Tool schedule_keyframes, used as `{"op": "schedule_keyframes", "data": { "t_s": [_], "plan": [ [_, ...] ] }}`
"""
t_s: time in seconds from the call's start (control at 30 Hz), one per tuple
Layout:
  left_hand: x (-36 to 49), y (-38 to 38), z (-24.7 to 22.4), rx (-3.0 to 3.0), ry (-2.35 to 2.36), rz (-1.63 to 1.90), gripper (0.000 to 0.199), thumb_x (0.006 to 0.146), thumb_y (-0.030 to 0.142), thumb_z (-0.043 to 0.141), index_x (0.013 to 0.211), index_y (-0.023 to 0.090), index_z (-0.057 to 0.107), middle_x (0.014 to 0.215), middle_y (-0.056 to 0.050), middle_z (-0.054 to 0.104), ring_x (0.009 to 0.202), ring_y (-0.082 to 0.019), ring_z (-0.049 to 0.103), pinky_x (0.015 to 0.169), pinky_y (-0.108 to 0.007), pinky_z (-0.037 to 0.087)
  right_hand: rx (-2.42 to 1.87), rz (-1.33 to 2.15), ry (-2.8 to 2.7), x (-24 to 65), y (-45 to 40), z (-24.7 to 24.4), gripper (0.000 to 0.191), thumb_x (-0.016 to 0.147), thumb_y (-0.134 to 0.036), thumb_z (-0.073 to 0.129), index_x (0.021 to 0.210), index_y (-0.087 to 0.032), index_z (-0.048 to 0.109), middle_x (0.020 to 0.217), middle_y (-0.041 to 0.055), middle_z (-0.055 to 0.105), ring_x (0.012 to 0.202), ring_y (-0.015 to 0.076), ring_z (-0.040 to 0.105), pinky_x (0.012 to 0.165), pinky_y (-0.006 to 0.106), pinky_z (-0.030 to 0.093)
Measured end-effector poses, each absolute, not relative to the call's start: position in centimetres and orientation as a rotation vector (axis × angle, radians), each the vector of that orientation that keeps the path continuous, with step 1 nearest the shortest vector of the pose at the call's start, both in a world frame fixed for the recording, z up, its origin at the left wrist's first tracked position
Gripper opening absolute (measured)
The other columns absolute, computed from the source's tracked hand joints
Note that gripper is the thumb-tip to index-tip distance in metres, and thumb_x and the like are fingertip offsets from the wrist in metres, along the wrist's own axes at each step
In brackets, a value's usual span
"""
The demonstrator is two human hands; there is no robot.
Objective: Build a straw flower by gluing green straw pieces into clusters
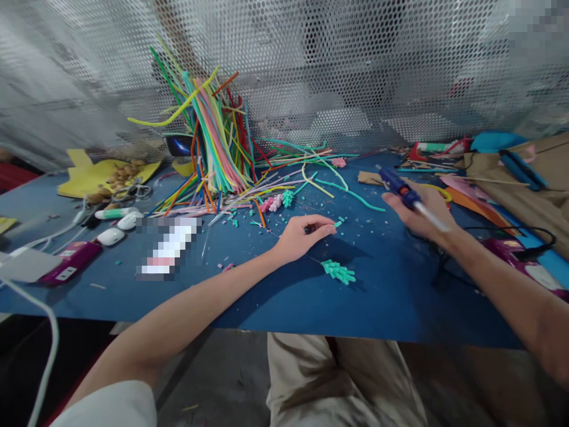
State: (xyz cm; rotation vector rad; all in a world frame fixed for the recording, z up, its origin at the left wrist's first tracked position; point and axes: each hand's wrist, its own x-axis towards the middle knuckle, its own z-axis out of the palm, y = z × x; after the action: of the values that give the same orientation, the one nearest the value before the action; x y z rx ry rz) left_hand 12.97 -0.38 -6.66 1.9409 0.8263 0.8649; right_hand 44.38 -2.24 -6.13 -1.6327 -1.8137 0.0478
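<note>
My left hand (303, 238) is closed in a pinch above the blue table. A short piece of teal pipe cleaner (339, 222) shows at its fingertips. Just below lies a teal leafy sprig (338, 271) built from short pipe-cleaner pieces, its thin wire stem running toward my left wrist. On the right, my right hand (422, 207) is wrapped round a blue hot glue gun (399, 185). The gun's nozzle points up and left, and a clear glue stick (431, 214) juts from its back over my wrist. Pink and teal finished sprigs (276, 203) lie beyond my left hand.
A tall bundle of coloured pipe cleaners (217, 142) stands at the back by the perforated metal panel (284, 71). Cables, a purple box (71, 264) and a yellow sheet (77, 178) occupy the left. Cardboard (533, 172) and another purple item (511, 252) lie right.
</note>
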Motion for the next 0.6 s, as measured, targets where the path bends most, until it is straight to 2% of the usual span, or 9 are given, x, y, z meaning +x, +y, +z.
{"op": "schedule_keyframes", "data": {
  "t_s": [0.07,0.17,0.27,0.3,0.4,0.5,0.6],
  "plan": [
    [13.0,-0.4,-6.5,1.957,0.836,0.874,0.032,0.091,0.048,0.067,0.098,0.018,0.078,0.088,-0.004,0.078,0.065,-0.011,0.057,0.061,-0.024,0.041,-1.773,-0.217,-1.909,45.0,-1.9,-6.2,0.047,0.086,-0.048,0.062,0.117,-0.013,0.059,0.104,0.0188,0.064,0.096,0.0338,0.061,0.082,0.043,0.047],
    [13.1,-0.6,-6.2,1.965,0.861,0.887,0.032,0.089,0.05,0.068,0.095,0.02,0.079,0.086,-0.003,0.078,0.064,-0.011,0.055,0.061,-0.024,0.041,-1.898,-0.379,-1.933,44.8,-2.0,-6.5,0.053,0.081,-0.032,0.065,0.124,-0.003,0.057,0.12,0.0311,0.056,0.11,0.0448,0.055,0.087,0.054,0.046],
    [13.2,-0.9,-6.0,1.955,0.85,0.891,0.033,0.087,0.051,0.07,0.091,0.019,0.079,0.085,-0.004,0.077,0.067,-0.013,0.058,0.064,-0.024,0.044,-1.66,-0.43,-1.946,42.9,-2.8,-5.9,0.054,0.084,-0.028,0.064,0.135,-0.013,0.054,0.135,0.0256,0.051,0.12,0.0439,0.05,0.095,0.06,0.043],
    [13.2,-1.0,-5.9,1.946,0.831,0.89,0.033,0.088,0.05,0.07,0.092,0.019,0.078,0.085,-0.004,0.077,0.069,-0.013,0.06,0.066,-0.024,0.045,-1.508,-0.394,-1.943,42.0,-3.3,-5.6,0.048,0.086,-0.029,0.065,0.132,-0.017,0.058,0.132,0.0209,0.054,0.121,0.0406,0.051,0.098,0.059,0.043],
    [13.4,-1.4,-5.8,1.925,0.762,0.846,0.033,0.092,0.048,0.065,0.098,0.017,0.075,0.087,-0.005,0.077,0.075,-0.014,0.064,0.07,-0.024,0.047,-1.049,0.022,-2.161,39.2,-4.9,-4.8,0.033,0.094,-0.027,0.06,0.126,-0.03,0.063,0.12,0.0087,0.063,0.115,0.0274,0.058,0.103,0.049,0.046],
    [13.4,-1.8,-5.5,1.89,0.725,0.805,0.034,0.094,0.048,0.062,0.101,0.016,0.073,0.087,-0.005,0.076,0.073,-0.013,0.063,0.069,-0.024,0.047,-0.911,0.281,-2.124,37.1,-6.3,-5.0,0.03,0.094,-0.029,0.063,0.123,-0.033,0.066,0.116,0.0059,0.066,0.108,0.0234,0.063,0.097,0.043,0.052],
    [13.5,-2.1,-5.3,1.877,0.709,0.786,0.035,0.094,0.049,0.061,0.097,0.016,0.072,0.084,-0.004,0.074,0.071,-0.012,0.06,0.068,-0.023,0.046,-0.924,0.368,-1.981,36.1,-6.7,-5.6,0.023,0.093,-0.031,0.066,0.115,-0.032,0.071,0.11,0.0058,0.068,0.101,0.0224,0.066,0.089,0.039,0.055]
  ]
}}
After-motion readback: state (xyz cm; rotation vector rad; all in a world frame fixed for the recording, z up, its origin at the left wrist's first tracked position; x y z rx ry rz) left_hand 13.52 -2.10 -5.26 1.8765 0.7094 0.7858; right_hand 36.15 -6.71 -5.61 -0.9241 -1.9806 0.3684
